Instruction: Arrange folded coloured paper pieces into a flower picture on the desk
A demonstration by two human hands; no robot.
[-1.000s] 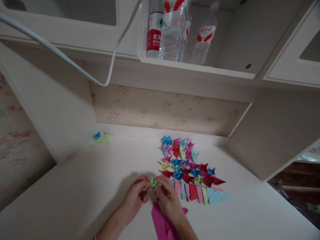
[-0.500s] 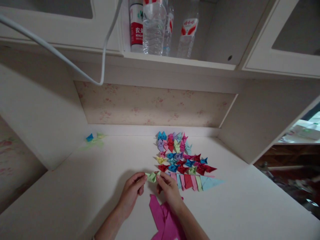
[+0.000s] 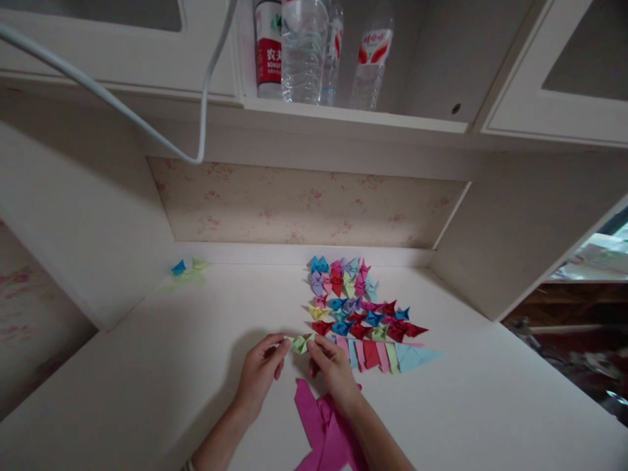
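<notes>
A light green folded paper piece [image 3: 299,344] is held up between my two hands above the white desk. My left hand [image 3: 262,369] pinches its left end between thumb and fingers. Its right end is pinched by my right hand [image 3: 333,369]. Beneath my right hand and forearm lies a larger magenta folded paper [image 3: 314,418], partly covered by the arm. Just past my right hand is a row of flat folded strips [image 3: 370,356] in pink, red, green and light blue. Behind them stand several rows of small colourful folded paper pieces [image 3: 353,314].
A blue paper piece [image 3: 179,267] and pale green paper [image 3: 191,278] lie at the desk's back left. Clear plastic bottles [image 3: 303,59] stand on the open shelf above. A white cable-like arm [image 3: 200,124] hangs at the upper left. Side panels bound the desk.
The view has shifted slightly. Both hands keep their grip on the green paper, with hardly any visible movement.
</notes>
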